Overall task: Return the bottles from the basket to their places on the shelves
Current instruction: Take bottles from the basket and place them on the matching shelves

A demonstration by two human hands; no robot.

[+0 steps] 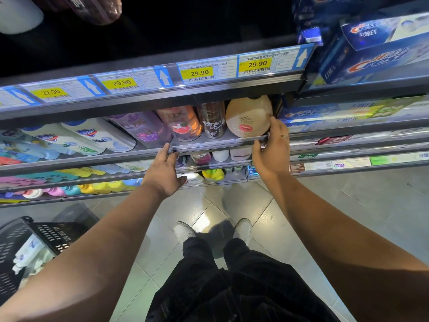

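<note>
A round beige bottle (248, 115) stands at the right end of the middle shelf (209, 145), beside a dark patterned bottle (212, 120) and an orange-pink bottle (181, 123). My right hand (271, 149) touches the beige bottle's right side with straight fingers, and its thumb lies on the shelf's front rail. To the left, my left hand (164, 168) rests its fingertips on the same rail and holds nothing. The black basket (46, 233) sits on the floor at lower left with white bottles (30, 249) inside.
The shelf above carries yellow price tags (199, 72) along its edge. A purple bottle (144, 130) and white bottles (97, 138) fill the middle shelf leftward. Toothpaste boxes (371, 54) fill the shelves to the right. Lower shelves hold colourful bottles. My feet stand on grey floor tiles.
</note>
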